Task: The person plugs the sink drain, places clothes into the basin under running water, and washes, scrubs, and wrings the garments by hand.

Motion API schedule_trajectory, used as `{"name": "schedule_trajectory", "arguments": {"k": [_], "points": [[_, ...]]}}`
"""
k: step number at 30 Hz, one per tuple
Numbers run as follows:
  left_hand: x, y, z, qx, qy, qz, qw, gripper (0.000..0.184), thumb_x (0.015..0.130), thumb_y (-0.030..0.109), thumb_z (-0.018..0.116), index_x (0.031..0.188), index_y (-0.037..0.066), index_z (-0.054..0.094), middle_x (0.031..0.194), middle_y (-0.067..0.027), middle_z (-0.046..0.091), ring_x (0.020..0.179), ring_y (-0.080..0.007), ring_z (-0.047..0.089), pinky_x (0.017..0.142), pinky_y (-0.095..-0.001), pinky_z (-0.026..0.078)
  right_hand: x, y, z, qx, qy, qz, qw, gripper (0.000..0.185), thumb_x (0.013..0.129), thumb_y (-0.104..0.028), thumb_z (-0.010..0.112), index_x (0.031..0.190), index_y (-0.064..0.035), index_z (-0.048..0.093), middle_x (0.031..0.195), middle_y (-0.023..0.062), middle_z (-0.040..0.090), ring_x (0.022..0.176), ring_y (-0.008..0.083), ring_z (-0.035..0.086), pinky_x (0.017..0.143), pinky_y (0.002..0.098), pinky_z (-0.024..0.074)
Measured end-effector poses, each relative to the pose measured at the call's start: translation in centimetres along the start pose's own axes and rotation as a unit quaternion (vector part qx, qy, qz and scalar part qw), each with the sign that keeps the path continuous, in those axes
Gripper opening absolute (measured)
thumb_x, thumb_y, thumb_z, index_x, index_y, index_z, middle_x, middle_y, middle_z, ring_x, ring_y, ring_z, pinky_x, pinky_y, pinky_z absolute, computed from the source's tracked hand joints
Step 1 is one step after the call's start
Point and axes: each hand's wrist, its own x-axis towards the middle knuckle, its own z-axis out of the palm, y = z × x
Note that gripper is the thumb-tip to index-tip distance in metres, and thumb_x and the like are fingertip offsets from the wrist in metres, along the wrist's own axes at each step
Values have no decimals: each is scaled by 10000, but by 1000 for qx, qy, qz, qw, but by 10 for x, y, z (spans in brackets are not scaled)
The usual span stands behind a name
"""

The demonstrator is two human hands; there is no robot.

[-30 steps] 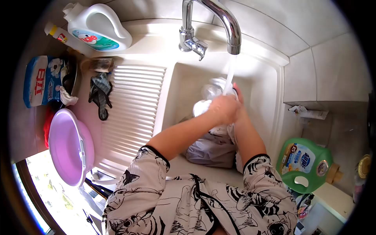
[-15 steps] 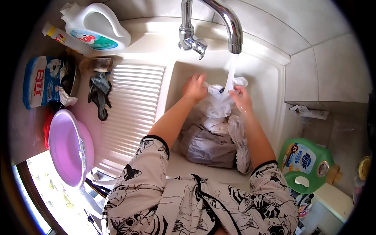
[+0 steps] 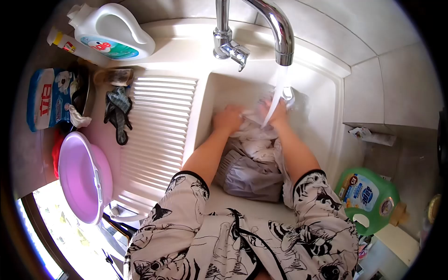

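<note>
1. All around, a tight corner: tiled wall (image 3: 322, 25) beyond and to the right, bright daylight at lower left. Probably little room for wide arm swings, especially rightward.
2. Within it, a pale sink (image 3: 322, 154), smooth, wet and likely slick, with raised walls on all sides.
3. Moulded in on the left, a ribbed washboard (image 3: 156, 126), likely grippier than the sink floor.
4. In the sink, a crumpled heap: grey cloth (image 3: 252, 177) nearest the body, pale cloth (image 3: 259, 149) adjoining it toward the tap. Soft and limp; probably heavy with water, slippery where soaked, hardly fragile. Best taken by the gathered edge at the grey piece's left, or by a thick fold rather than one thin layer.
5. At far left, a purple basin (image 3: 79, 177); beyond it, a white jug (image 3: 114, 35). At right, just outside the sink, a green jug (image 3: 368, 198).
6. Overhead, a curved tap (image 3: 284, 39), pouring a water stream (image 3: 276, 100) onto pale cloth between the hands.
7. Left hand (image 3: 228, 119) and right hand (image 3: 276, 112) set apart, either side of the wet pale cloth. Fingers blurred; cannot tell whether clamped on it or merely touching.
8. Just beyond the right hand, a shiny round fitting (image 3: 288, 94).
</note>
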Motion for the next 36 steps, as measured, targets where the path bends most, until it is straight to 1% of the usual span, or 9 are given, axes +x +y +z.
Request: {"name": "schedule_trajectory", "arguments": {"k": [2, 5, 8, 12, 17, 23, 28, 30, 36], "points": [[17, -10, 4, -210, -10, -281, 936, 466, 795, 297, 576, 1247, 198, 522, 1184, -106, 574, 1068, -305, 543, 924, -412, 431, -10, 3, 9, 154, 118, 117, 974, 645, 782, -448, 597, 1325, -143, 429, 1442, 193, 261, 1337, 383, 209, 1068, 475, 245], [26, 22, -18, -547, 62, -294, 781, 427, 791, 284, 590, 1205, 190, 550, 1140, -130, 594, 959, -316, 601, 856, -418, 476, -29, -18, 17, 462, 268, 279, 798, 670, 763, -426, 632, 1312, -97, 434, 1413, 210, 301, 1315, 341, 274, 1076, 437, 235], [13, 103, -87, -386, 34, -182, 904, 362, 769, 213, 590, 1123, 140, 609, 1047, -123, 621, 939, -267, 623, 812, -336, 488, -35, -23, 14, 872, -10, 221, 437, 614, 782, -352, 640, 1295, -83, 437, 1345, 152, 389, 1272, 276, 329, 1042, 417, 281], [-3, 160, -90, -315, -8, -67, 947, 276, 744, 202, 602, 1012, 156, 648, 1048, -125, 616, 948, -280, 615, 808, -353, 493, -68, -32, -37, 935, -146, 40, 322, 578, 787, -307, 645, 1279, -74, 448, 1269, 129, 436, 1195, 248, 391, 981, 392, 331], [3, 162, -75, -244, 59, 64, 966, 262, 755, 209, 577, 1007, 171, 638, 1064, -112, 606, 961, -282, 597, 816, -365, 488, -66, -35, -34, 895, 5, 84, 439, 536, 792, -249, 651, 1258, -64, 463, 1175, 99, 494, 1099, 212, 469, 905, 360, 393], [31, 74, -87, -171, 138, -58, 974, 297, 774, 371, 562, 971, 161, 635, 903, -153, 659, 840, -330, 630, 762, -436, 495, -81, -13, -70, 772, 130, 178, 596, 496, 797, -192, 658, 1238, -53, 477, 1081, 70, 552, 1002, 176, 547, 828, 329, 455], [13, 24, -71, -128, 87, -152, 976, 301, 788, 313, 572, 1018, 124, 616, 1026, -146, 639, 971, -332, 590, 818, -453, 466, -69, 44, -57, 445, 188, 91, 871, 532, 740, -176, 705, 1235, -111, 522, 1155, 150, 542, 1033, 265, 551, 878, 352, 443], [9, 24, -72, 125, -34, -133, 983, 436, 780, 357, 608, 1169, 163, 564, 1358, -139, 429, 1267, -326, 376, 981, -480, 361, -73, 36, -56, 98, 184, 93, 973, 585, 727, -299, 707, 1275, -245, 509, 1318, 214, 424, 1212, 321, 425, 996, 461, 348], [3, 57, -47, 89, -132, -18, 987, 852, 690, 528, 685, 1402, 222, 330, 1525, -107, 49, 1394, -355, 37, 1042, -647, 133, -45, -17, -12, -43, 122, 99, 987, 668, 789, -408, 608, 1392, -340, 328, 1511, 104, 148, 1381, 365, 118, 987, 697, 153]]}}
